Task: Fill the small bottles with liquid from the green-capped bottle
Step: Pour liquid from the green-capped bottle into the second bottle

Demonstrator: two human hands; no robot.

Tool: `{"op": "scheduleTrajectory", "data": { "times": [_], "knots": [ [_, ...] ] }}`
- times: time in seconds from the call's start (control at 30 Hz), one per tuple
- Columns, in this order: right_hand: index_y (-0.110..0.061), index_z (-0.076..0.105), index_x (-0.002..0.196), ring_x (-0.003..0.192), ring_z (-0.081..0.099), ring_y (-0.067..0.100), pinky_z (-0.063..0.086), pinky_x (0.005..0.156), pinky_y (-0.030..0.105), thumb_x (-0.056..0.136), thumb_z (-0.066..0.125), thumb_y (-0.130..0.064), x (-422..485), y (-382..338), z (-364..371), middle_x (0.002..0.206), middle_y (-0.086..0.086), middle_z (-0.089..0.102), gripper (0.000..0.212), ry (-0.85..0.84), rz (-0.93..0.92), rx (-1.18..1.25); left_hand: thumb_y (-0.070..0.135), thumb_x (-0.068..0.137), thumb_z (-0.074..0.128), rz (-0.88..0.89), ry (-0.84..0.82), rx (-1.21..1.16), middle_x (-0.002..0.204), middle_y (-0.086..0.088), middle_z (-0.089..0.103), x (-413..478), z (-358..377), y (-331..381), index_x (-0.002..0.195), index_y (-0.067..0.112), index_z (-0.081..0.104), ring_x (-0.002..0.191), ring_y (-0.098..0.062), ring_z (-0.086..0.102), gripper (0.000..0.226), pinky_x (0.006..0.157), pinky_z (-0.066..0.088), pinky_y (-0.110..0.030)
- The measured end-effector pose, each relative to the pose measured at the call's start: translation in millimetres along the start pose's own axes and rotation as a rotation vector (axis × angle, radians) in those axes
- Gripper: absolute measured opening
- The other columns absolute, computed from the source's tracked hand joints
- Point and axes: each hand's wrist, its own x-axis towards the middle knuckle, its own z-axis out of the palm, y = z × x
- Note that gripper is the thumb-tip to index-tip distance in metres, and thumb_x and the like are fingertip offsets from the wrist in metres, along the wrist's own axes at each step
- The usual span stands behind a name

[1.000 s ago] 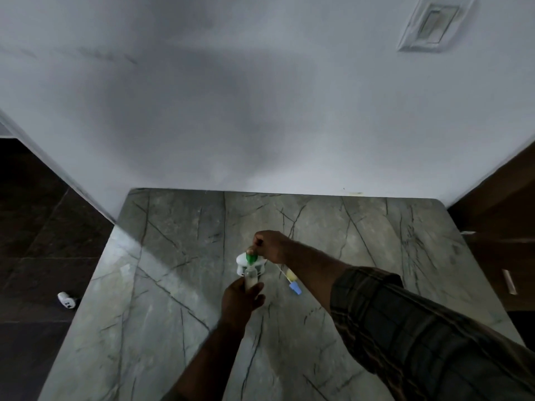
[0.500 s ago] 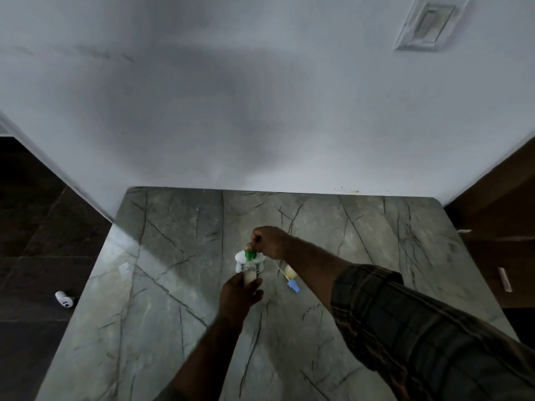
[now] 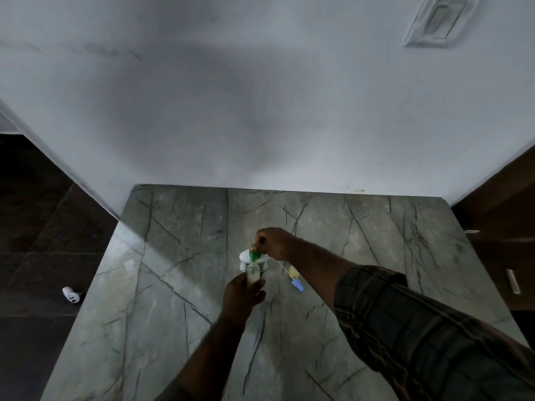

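Two hands met over the middle of the marbled tabletop (image 3: 179,285), and the main risk from here was a spill. The green-capped bottle's (image 3: 254,256) nozzle sat right at the narrow mouth of the small bottle (image 3: 252,277), so any drift of either hand would probably send liquid down the outside of the glass onto the stone. A hard squeeze could overfill it just as easily, since pale liquid already showed in the part visible above the left fingers. The white round object (image 3: 254,260) just behind both sets of fingers could also be knocked if the right wrist dropped.

The right hand (image 3: 273,244) had its fingers curled tight, pinching the green top from above, with no gap between them that I could see. The left hand (image 3: 241,296) was wrapped around the small bottle, fingers closed on its lower body and thumb pressed against the side, holding it upright directly beneath the right fingers. Whether liquid was actually flowing was too small and dim to tell.

Another small bottle with yellowish contents and a blue cap (image 3: 296,279) lay on the tabletop just to the right of the left fingers and below the right forearm, near a thin white stick (image 3: 285,270), neither touched.
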Motion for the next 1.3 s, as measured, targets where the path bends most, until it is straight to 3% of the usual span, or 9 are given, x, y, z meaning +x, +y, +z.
{"op": "scheduleTrajectory", "data": {
  "times": [0.13, 0.3, 0.47, 0.6, 0.8, 1.03, 1.2, 1.3],
  "knots": [
    [-0.002, 0.066, 0.102, 0.086, 0.054, 0.019, 0.041, 0.075, 0.029, 0.090, 0.069, -0.026, 2, -3, -8, 0.103, 0.017, 0.068, 0.027, 0.027, -0.022, -0.011, 0.008, 0.085, 0.071, 0.014, 0.002, 0.007, 0.099, -0.009, 0.068, -1, 1, 6, 0.113, 0.011, 0.063, 0.089, -0.023, 0.071, 0.028, 0.061, 0.061, -0.026],
    [-0.010, 0.061, 0.092, 0.084, 0.053, 0.020, 0.040, 0.073, 0.030, 0.094, 0.062, -0.024, -3, 2, 1, 0.088, 0.006, 0.058, 0.015, 0.030, -0.032, -0.015, 0.009, 0.086, 0.071, 0.018, 0.001, 0.083, 0.098, -0.009, 0.067, -2, 0, 5, 0.117, 0.009, 0.061, 0.085, -0.019, 0.070, 0.033, 0.051, 0.055, -0.017],
    [-0.004, 0.064, 0.097, 0.083, 0.052, 0.018, 0.038, 0.072, 0.029, 0.091, 0.067, -0.025, 0, 0, -6, 0.088, 0.006, 0.058, 0.022, 0.040, -0.041, -0.018, 0.010, 0.084, 0.073, 0.027, -0.023, 0.066, 0.099, -0.011, 0.068, 3, -1, 6, 0.116, 0.009, 0.064, 0.093, -0.026, 0.071, 0.033, 0.074, 0.063, -0.038],
    [-0.002, 0.064, 0.099, 0.083, 0.054, 0.020, 0.041, 0.073, 0.033, 0.095, 0.061, -0.023, -1, 8, 4, 0.097, 0.017, 0.067, 0.022, 0.037, -0.039, -0.002, 0.010, 0.086, 0.071, 0.008, -0.016, 0.055, 0.100, -0.009, 0.068, 4, -1, 1, 0.116, 0.011, 0.062, 0.091, -0.022, 0.071, 0.032, 0.065, 0.061, -0.028],
    [-0.004, 0.065, 0.103, 0.093, 0.059, 0.027, 0.039, 0.074, 0.029, 0.091, 0.064, -0.021, 5, 3, -6, 0.105, 0.017, 0.068, 0.021, 0.031, -0.017, -0.037, 0.008, 0.087, 0.070, 0.037, -0.036, 0.010, 0.100, -0.010, 0.069, 1, 0, 5, 0.112, 0.011, 0.064, 0.091, -0.023, 0.071, 0.026, 0.061, 0.059, -0.024],
    [-0.004, 0.065, 0.105, 0.087, 0.053, 0.019, 0.039, 0.075, 0.029, 0.094, 0.061, -0.021, 5, 6, -2, 0.093, 0.005, 0.058, 0.020, -0.004, -0.029, -0.056, 0.011, 0.084, 0.073, 0.049, -0.031, 0.036, 0.096, -0.007, 0.070, 1, -2, 3, 0.103, 0.019, 0.066, 0.090, -0.022, 0.071, 0.021, 0.067, 0.061, -0.028],
    [-0.004, 0.065, 0.101, 0.085, 0.052, 0.018, 0.037, 0.074, 0.028, 0.094, 0.062, -0.024, 7, 9, -3, 0.090, 0.004, 0.058, 0.021, 0.012, -0.032, -0.038, 0.012, 0.084, 0.074, 0.053, -0.029, 0.037, 0.097, -0.007, 0.070, 4, -1, 3, 0.105, 0.021, 0.066, 0.090, -0.022, 0.072, 0.024, 0.070, 0.063, -0.031],
    [-0.008, 0.065, 0.097, 0.085, 0.053, 0.018, 0.038, 0.073, 0.029, 0.094, 0.061, -0.026, 5, 11, 0, 0.089, 0.004, 0.058, 0.018, -0.005, -0.035, -0.029, 0.011, 0.085, 0.072, 0.028, -0.028, -0.017, 0.099, -0.008, 0.069, 1, 0, 1, 0.109, 0.018, 0.065, 0.091, -0.022, 0.071, 0.026, 0.065, 0.061, -0.027]
  ]
}}
